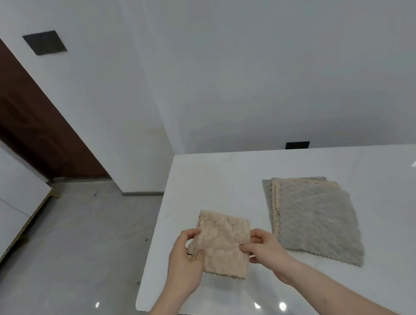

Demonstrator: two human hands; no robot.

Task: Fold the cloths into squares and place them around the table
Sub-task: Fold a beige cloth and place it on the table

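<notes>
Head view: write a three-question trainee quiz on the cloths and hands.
1. True or false: both hands grip the pink cloth.
2. What colour is the top cloth of the stack? A) grey B) blue C) green
3. On which side of the held cloth does the stack lie on the table?

Key: 1 true, the left hand and right hand each pinch an edge; 2 A; 3 the person's right.

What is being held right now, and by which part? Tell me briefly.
The pink cloth, partly folded, is held by both hands: the left hand pinches its left edge, the right hand its right edge. The stack of cloths lies untouched on the table.
</notes>
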